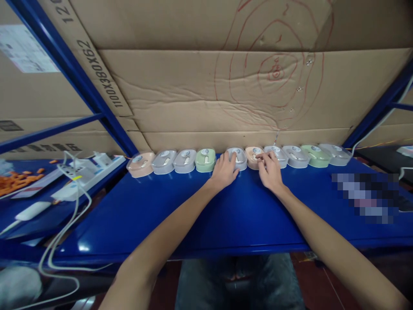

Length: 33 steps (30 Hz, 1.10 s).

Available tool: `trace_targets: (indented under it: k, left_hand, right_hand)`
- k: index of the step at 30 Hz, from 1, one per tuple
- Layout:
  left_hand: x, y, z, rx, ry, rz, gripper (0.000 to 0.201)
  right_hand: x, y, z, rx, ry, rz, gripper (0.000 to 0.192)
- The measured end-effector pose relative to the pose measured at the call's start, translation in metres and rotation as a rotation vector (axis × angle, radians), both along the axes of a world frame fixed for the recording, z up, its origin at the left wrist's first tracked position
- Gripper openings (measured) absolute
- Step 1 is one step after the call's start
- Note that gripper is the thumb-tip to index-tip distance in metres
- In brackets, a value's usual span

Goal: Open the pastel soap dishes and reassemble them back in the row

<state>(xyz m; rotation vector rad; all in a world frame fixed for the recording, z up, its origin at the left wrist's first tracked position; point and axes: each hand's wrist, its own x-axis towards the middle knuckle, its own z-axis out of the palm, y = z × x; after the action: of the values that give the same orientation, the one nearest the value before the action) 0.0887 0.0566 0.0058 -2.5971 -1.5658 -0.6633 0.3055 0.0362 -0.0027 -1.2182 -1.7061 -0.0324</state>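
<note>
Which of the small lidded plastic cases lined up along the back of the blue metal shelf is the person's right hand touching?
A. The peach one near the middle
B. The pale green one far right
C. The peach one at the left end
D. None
A: the right hand has its fingers on the peach case near the middle, while the left hand rests on the neighbouring grey case.

Grey cases (185, 161): six sitting in the row
Green cases (205, 159): two
Peach cases (141, 164): two
Hands (223, 171): two resting on cases
Power strips (84, 173): one
</note>
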Motion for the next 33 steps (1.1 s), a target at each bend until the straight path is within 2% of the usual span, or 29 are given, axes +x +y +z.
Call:
trace_targets:
  k: [6, 11, 16, 20, 26, 29, 33]
  left_hand:
    - [-0.012, -0.008, 0.006, 0.081, 0.007, -0.036, 0.080]
    - [-0.050, -0.010, 0.011, 0.145, -0.034, -0.005, 0.074]
    - [-0.082, -0.014, 0.007, 0.125, 0.029, 0.051, 0.066]
    - [-0.083, -0.026, 0.010, 0.111, 0.080, 0.059, 0.061]
    - [-0.073, -0.048, 0.033, 0.135, 0.122, 0.041, 0.045]
    - [-0.072, -0.055, 0.045, 0.096, 0.023, -0.017, 0.037]
    - [-0.076, -0.060, 0.055, 0.050, -0.197, -0.042, 0.030]
  right_hand:
    - [-0.001, 0.000, 0.000, -0.004, -0.022, 0.020, 0.030]
    - [-0.003, -0.003, -0.001, -0.004, -0.027, 0.047, 0.030]
    - [-0.011, -0.007, -0.003, -0.019, -0.080, 0.104, 0.029]
    - [-0.016, -0.010, -0.003, -0.047, -0.094, 0.153, 0.029]
    - [-0.025, -0.021, -0.002, -0.066, -0.132, 0.260, 0.025]
    - [-0.032, -0.031, 0.002, -0.089, -0.209, 0.371, 0.029]
    - [-0.041, -0.041, 0.007, -0.173, -0.281, 0.490, 0.052]
